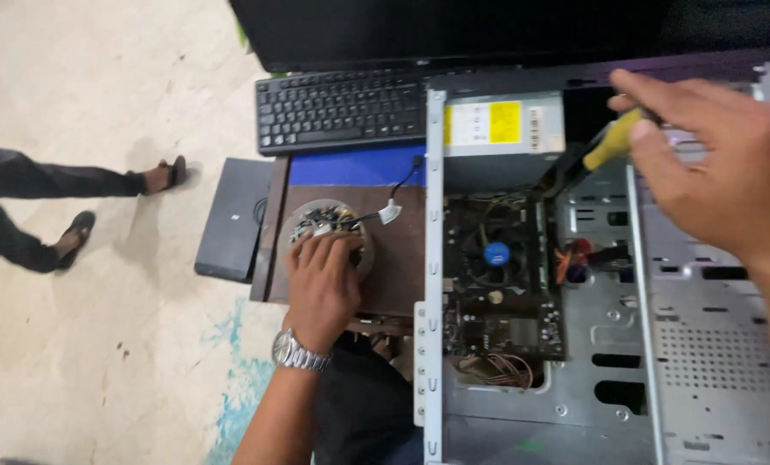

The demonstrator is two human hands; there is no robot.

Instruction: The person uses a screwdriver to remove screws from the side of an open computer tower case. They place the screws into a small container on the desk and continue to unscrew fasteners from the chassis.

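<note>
An open desktop computer case lies on its side, showing the motherboard and a grey power supply with a yellow label. My right hand grips a screwdriver with a yellow and black handle, its shaft angled down into the case. My left hand, with a metal wristwatch, rests with its fingers in a small clear round container of small parts on the brown table.
A black keyboard and a dark monitor stand at the back. A white cable connector lies by the container. A flat black device sits left of the table. Another person's legs and sandalled feet are on the floor at left.
</note>
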